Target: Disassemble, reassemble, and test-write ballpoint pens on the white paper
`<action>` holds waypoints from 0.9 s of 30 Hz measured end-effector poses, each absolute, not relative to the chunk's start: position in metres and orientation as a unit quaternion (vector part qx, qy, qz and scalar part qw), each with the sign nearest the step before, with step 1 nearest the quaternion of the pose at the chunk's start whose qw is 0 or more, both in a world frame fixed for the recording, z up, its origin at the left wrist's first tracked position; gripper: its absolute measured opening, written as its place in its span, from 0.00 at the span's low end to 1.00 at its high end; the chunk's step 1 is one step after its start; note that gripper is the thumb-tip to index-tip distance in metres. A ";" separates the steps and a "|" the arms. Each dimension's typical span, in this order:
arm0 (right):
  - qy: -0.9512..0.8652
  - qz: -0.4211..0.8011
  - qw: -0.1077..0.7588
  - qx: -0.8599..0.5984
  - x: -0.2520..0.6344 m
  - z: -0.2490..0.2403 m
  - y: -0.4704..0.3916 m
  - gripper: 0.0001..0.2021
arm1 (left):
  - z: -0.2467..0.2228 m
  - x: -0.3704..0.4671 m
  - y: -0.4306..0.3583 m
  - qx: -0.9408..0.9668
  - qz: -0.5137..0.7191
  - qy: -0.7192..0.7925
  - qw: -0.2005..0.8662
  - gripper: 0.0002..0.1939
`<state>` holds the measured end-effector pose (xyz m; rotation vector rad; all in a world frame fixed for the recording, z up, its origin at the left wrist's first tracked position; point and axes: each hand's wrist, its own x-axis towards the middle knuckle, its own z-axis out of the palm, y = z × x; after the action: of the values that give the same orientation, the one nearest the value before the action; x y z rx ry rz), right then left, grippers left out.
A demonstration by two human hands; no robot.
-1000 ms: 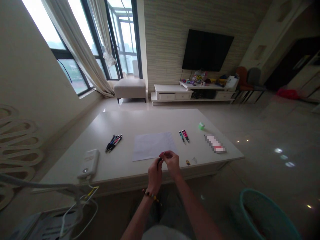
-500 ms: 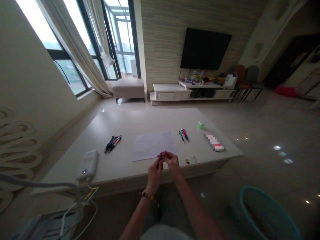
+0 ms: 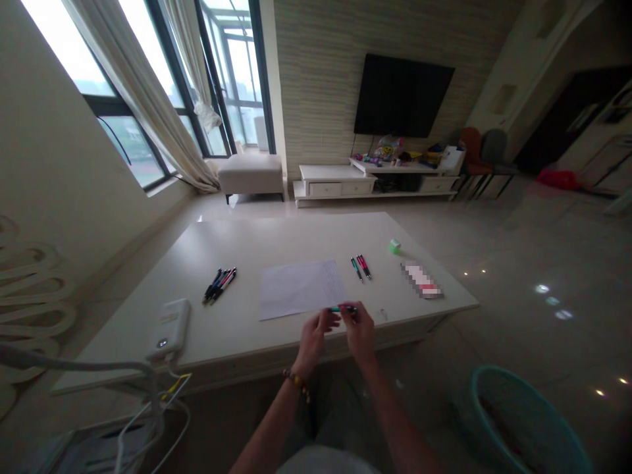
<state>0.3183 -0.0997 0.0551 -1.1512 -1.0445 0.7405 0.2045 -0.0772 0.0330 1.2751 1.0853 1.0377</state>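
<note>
Pen (image 3: 342,309), green-barrelled with a dark end: held level just above the near edge of the desk (image 3: 276,230), over the near right corner of the paper sheet (image 3: 300,288); half a second earlier gripped upright and close between the fists, now turned sideways and drawn out between them, judged a pulling-apart or a fitting-together of its two halves, which of the two not told

Left hand (image 3: 316,332): fingers closed on the green end of pen; beaded bracelet (image 3: 297,382) at wrist

Right hand (image 3: 359,328): fingertips pinched on the dark end of pen; shifted rightward from its earlier place

Small parts (image 3: 383,315): pale, on desk just right of right hand; kind not made out

Pens, group of two or three (image 3: 361,266): on desk beyond the hands, right of paper sheet

Pens, larger bundle (image 3: 220,284): on desk left of paper sheet

Green item (image 3: 394,246): small, far right of desk

White device (image 3: 166,327): near left edge of desk, cables trailing off

Basket (image 3: 518,421): teal, on floor at right; contents dim, not identified
</note>
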 end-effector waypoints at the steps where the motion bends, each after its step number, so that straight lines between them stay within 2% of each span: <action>1: -0.425 0.337 0.680 -0.494 0.326 0.058 -0.093 0.11 | 0.031 0.195 -0.072 0.603 0.428 0.493 0.458 0.25; 4: -0.325 0.435 0.736 -0.403 0.349 0.065 -0.074 0.16 | 0.024 0.157 -0.055 0.723 0.381 0.542 0.196 0.19; 6: -0.280 0.522 0.726 -0.349 0.360 0.067 -0.063 0.18 | 0.018 0.131 -0.045 0.761 0.318 0.556 0.101 0.18; 8: -0.257 0.591 0.695 -0.319 0.366 0.068 -0.052 0.20 | 0.013 0.111 -0.040 0.787 0.262 0.556 0.051 0.17; 13: -0.210 0.656 0.671 -0.276 0.363 0.064 -0.022 0.19 | 0.009 0.089 -0.038 0.833 0.174 0.525 0.025 0.17; 20: -0.222 0.681 0.642 -0.272 0.351 0.074 0.018 0.19 | 0.006 0.082 -0.030 0.843 0.206 0.497 0.012 0.17; 27: -0.234 0.656 0.661 -0.281 0.353 0.071 0.053 0.16 | -0.002 0.080 -0.024 0.834 0.206 0.512 0.017 0.17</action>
<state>0.3532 0.0528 0.0712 -0.6361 -0.5295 1.4831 0.0801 -0.0241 -0.0018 2.5903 1.5925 0.6389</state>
